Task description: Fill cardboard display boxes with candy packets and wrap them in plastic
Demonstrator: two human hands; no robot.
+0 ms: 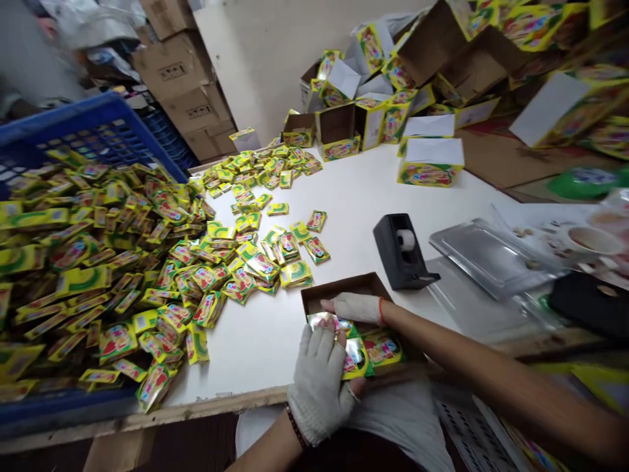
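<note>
My left hand, in a white fingerless glove, lies with its fingers together on a stack of shiny yellow-green sachets inside a small brown cardboard box at the table's front edge. My right hand, also gloved, reaches across from the right and rests on the same stack, fingers pressed on the sachets' far side. Both hands press the sachets down into the box.
A big heap of loose sachets spills from a blue crate at left onto the white table. A black tape dispenser stands behind the box. Printed cartons pile at back right; clear plastic trays and a cup lie at right.
</note>
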